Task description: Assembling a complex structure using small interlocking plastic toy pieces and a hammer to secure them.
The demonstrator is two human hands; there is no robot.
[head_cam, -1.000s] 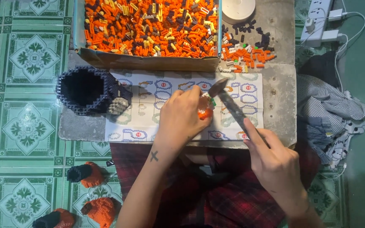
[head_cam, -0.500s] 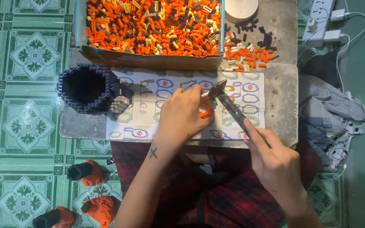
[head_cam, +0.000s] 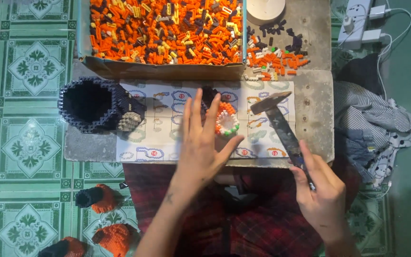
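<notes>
my left hand (head_cam: 203,143) flat, fingers spread, near table's front edge, fingertips just beside small orange-white brick ring (head_cam: 225,120) (mid-table, on printed sheet (head_cam: 167,138)). my right hand (head_cam: 320,192) wrapped tight round hammer (head_cam: 281,128), head raised right of ring.

My left hand (head_cam: 203,147) lies left of the small orange-and-white brick ring (head_cam: 226,122) on the printed paper sheet (head_cam: 167,138); the metal hammer (head_cam: 279,126) lies right.
</notes>
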